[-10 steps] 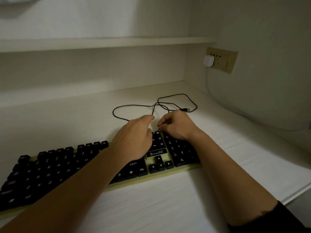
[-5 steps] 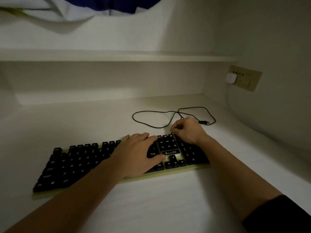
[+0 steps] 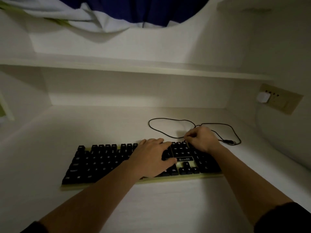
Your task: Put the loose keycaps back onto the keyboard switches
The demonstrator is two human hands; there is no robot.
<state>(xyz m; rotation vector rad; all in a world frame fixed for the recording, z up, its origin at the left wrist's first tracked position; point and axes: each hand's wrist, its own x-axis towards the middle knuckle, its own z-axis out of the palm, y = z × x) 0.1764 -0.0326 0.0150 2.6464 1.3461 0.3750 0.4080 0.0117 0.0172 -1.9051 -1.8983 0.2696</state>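
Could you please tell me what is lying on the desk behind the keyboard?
Behind the keyboard, a looped black cable with its plug lies on the desk. The right hand covers part of it.

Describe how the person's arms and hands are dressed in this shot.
Both forearms are bare. The left hand and right hand wear no gloves, and no rings, watch or bracelet show. A dark, near-black sleeve is pushed up high on the right arm; a sliver of similar dark cloth shows at the left arm's lower edge.
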